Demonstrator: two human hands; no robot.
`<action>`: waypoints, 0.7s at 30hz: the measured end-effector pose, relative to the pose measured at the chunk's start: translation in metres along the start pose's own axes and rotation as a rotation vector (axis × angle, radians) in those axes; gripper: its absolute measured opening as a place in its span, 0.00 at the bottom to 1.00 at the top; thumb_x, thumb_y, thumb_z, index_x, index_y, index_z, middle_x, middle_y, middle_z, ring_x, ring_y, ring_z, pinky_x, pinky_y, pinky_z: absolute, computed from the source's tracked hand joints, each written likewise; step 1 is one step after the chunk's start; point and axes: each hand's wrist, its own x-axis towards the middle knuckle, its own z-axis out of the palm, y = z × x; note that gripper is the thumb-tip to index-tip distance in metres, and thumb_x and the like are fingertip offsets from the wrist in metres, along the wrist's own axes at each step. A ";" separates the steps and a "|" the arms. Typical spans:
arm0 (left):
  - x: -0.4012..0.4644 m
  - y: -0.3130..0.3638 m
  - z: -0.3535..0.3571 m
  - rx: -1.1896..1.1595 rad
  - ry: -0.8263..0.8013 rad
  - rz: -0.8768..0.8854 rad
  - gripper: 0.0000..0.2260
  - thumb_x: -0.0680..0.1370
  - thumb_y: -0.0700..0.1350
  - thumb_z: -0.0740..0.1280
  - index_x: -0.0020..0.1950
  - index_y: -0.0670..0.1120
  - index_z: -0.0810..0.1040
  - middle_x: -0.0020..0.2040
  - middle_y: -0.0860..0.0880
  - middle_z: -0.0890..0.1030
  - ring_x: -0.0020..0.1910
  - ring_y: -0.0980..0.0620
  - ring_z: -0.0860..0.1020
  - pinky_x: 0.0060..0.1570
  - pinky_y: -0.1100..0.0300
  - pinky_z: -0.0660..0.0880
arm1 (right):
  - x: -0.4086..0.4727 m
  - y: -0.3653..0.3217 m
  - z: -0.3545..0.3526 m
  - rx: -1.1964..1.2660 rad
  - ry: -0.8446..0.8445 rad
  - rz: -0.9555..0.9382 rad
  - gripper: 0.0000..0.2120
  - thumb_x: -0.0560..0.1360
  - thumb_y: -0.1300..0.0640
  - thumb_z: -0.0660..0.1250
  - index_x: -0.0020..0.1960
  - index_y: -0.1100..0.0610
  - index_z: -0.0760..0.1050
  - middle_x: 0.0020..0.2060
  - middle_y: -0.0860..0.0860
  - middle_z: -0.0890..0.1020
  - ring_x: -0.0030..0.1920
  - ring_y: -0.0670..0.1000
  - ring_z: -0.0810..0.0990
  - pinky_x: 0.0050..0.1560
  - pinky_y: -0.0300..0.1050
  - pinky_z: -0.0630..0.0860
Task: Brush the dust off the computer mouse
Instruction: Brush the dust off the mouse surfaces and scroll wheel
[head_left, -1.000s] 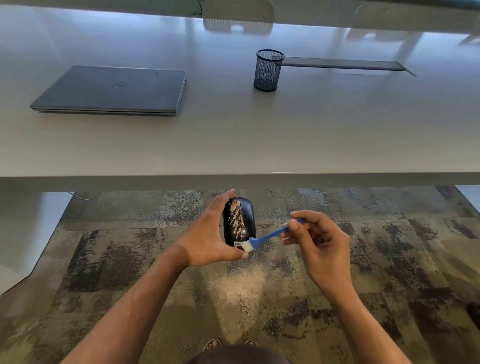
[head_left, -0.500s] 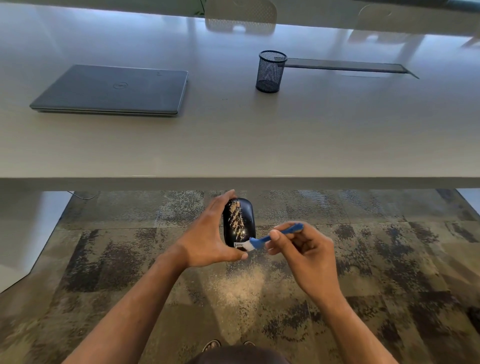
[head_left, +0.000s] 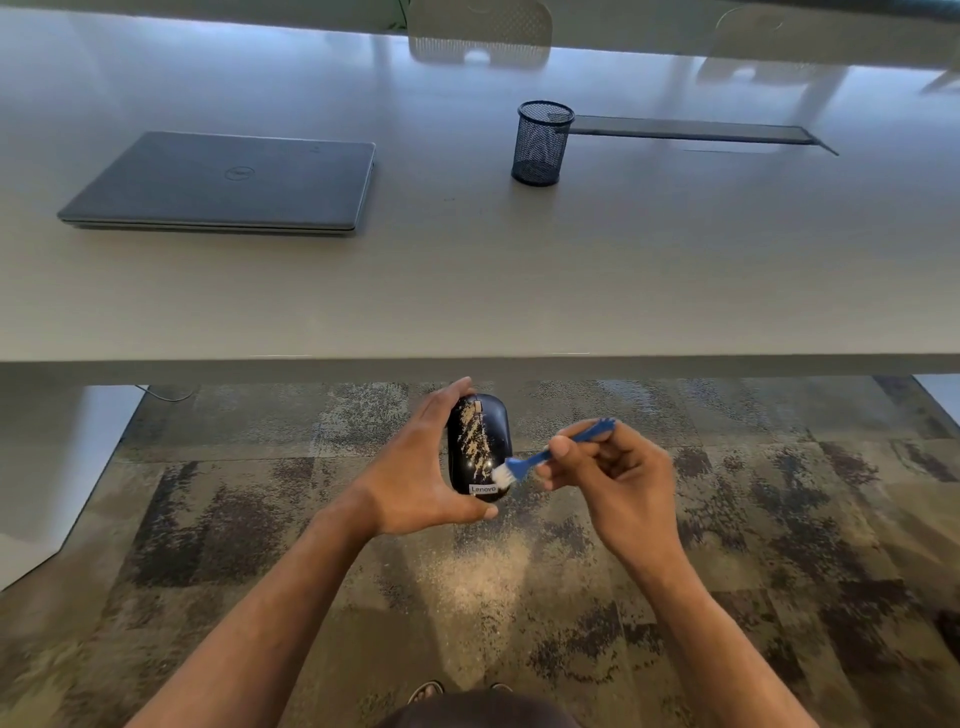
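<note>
Mouse (head_left: 480, 447), black and streaked with tan dust down its back, was held in the air below the table (head_left: 467, 291) edge, over the carpet (head_left: 234, 519). The left hand (head_left: 415, 478) gripped it end to end, thumb under the near end, fingers over the far end. The right hand (head_left: 608, 473) pinched a small blue brush (head_left: 545, 457), its white bristles touching the mouse's near right side. Brushing looked underway, with most dust remaining; the next strokes likely needed to run across the streaked middle. Pale dust (head_left: 478, 566) lay on the carpet beneath. On the table sat 1 closed laptop (head_left: 223, 182) and 1 mesh cup (head_left: 540, 143).
</note>
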 end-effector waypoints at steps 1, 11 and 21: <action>0.000 0.000 0.000 -0.001 0.000 -0.002 0.55 0.60 0.54 0.82 0.77 0.54 0.50 0.73 0.53 0.62 0.68 0.57 0.63 0.68 0.59 0.60 | 0.004 -0.001 -0.001 0.000 0.026 0.001 0.06 0.73 0.60 0.71 0.48 0.62 0.80 0.35 0.58 0.86 0.36 0.58 0.85 0.40 0.50 0.84; -0.005 0.002 0.000 0.016 -0.021 -0.002 0.56 0.60 0.56 0.81 0.77 0.54 0.50 0.73 0.53 0.61 0.70 0.56 0.63 0.70 0.54 0.60 | 0.019 -0.008 -0.007 0.073 0.028 0.061 0.07 0.73 0.59 0.70 0.47 0.63 0.79 0.33 0.59 0.85 0.33 0.55 0.85 0.38 0.46 0.83; -0.008 0.010 -0.001 0.011 -0.025 0.014 0.55 0.60 0.54 0.81 0.78 0.53 0.50 0.74 0.53 0.61 0.70 0.57 0.61 0.70 0.56 0.58 | 0.036 -0.018 0.002 -0.114 -0.147 -0.015 0.05 0.75 0.58 0.70 0.47 0.60 0.79 0.35 0.56 0.85 0.35 0.55 0.85 0.40 0.47 0.83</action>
